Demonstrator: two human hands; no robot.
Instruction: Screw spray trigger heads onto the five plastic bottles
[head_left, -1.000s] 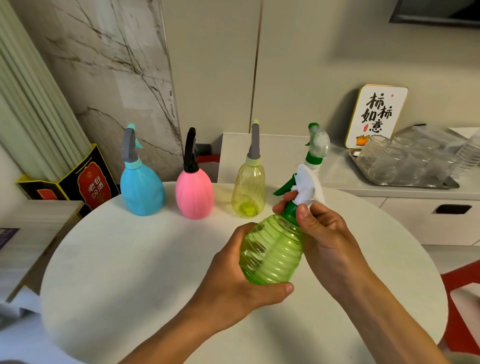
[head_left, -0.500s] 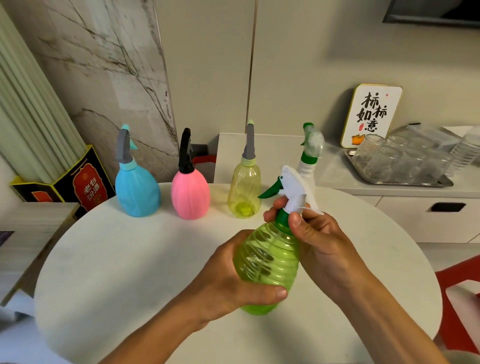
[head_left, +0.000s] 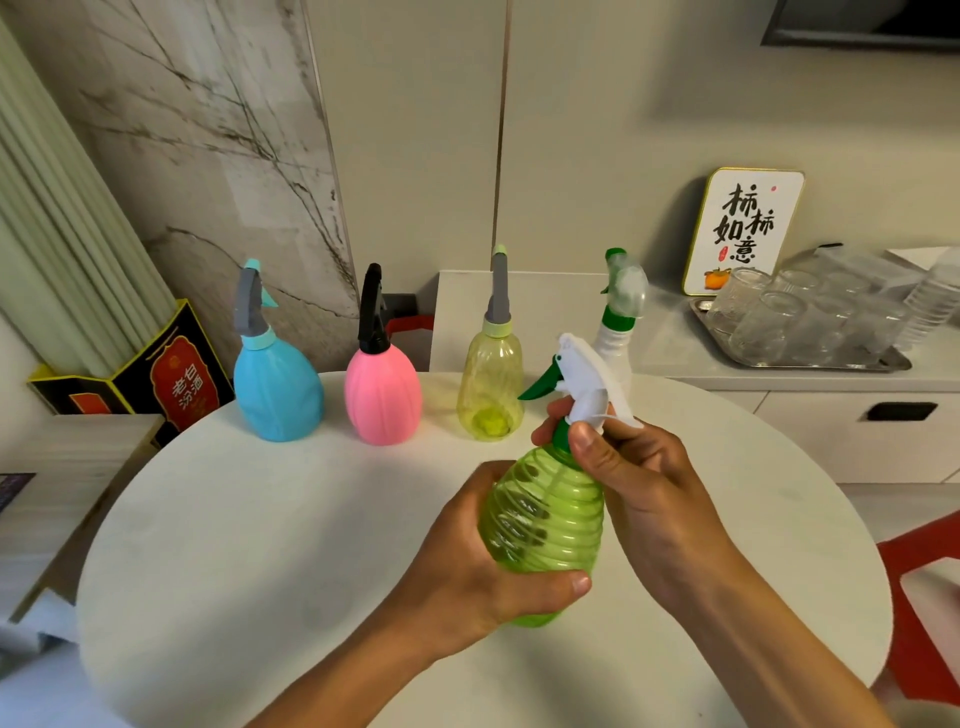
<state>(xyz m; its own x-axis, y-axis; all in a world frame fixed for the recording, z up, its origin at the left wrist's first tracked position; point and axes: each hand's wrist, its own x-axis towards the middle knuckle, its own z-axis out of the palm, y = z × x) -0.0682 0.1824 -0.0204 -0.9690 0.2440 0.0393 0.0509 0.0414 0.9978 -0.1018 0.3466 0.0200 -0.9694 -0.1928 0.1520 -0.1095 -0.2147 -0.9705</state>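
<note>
- Above the round white table (head_left: 260, 545), the left hand (head_left: 467, 566) grips a ribbed, translucent green bottle (head_left: 545, 525), tilted.
- The right hand (head_left: 644, 493) pinches the green collar under its white trigger head (head_left: 584, 376).
- Four capped bottles stand behind.

Translucent ribbed plastic green bottle (head_left: 545, 519); matt white table (head_left: 260, 545); shiny metal tray (head_left: 831, 364).
</note>
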